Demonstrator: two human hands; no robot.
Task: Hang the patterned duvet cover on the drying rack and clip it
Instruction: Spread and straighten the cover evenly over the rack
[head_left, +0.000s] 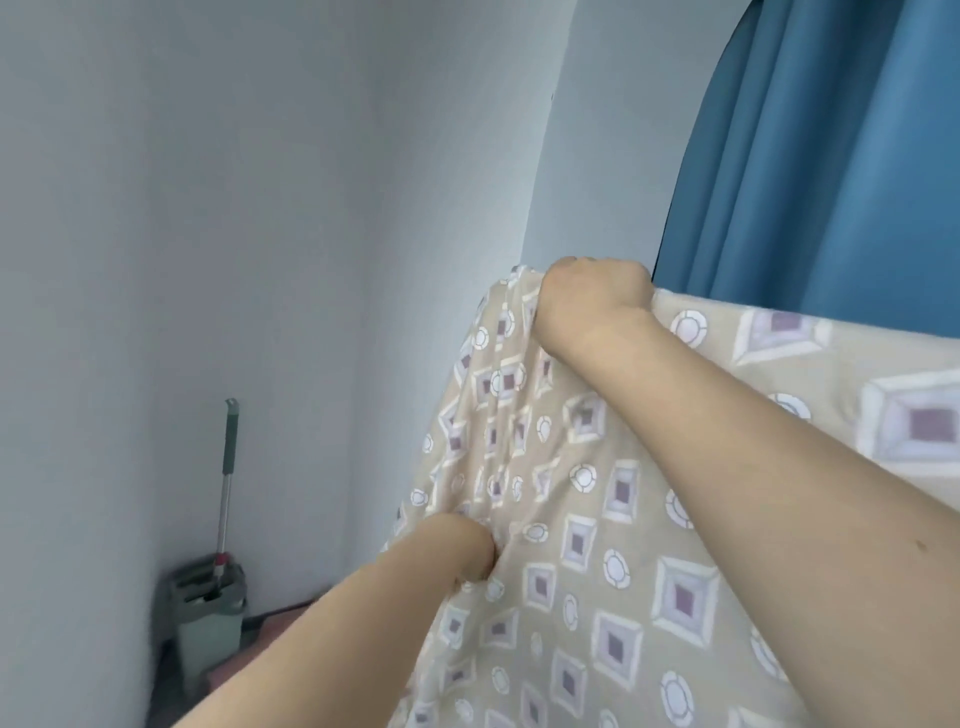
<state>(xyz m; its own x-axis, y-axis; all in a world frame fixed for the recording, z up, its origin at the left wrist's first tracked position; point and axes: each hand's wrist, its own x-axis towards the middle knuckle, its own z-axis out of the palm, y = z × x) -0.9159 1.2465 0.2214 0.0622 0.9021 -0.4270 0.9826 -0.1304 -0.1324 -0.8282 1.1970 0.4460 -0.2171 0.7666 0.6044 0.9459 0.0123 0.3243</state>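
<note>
The patterned duvet cover (613, 519), beige with purple squares and white circles, hangs in front of me and fills the lower right of the view. Its top edge runs level from the middle to the right edge, as if draped over a bar that I cannot see. My right hand (592, 299) grips the cloth at its upper left corner, fingers curled over the top edge. Lower down, my left hand (467, 551) holds a bunched fold of the cover's left side. The drying rack and any clips are hidden.
A blue curtain (831, 156) hangs behind the cover at the upper right. Pale walls (234, 234) meet in a corner ahead. A mop (227, 467) stands in a green bucket (208, 613) on the floor at the lower left.
</note>
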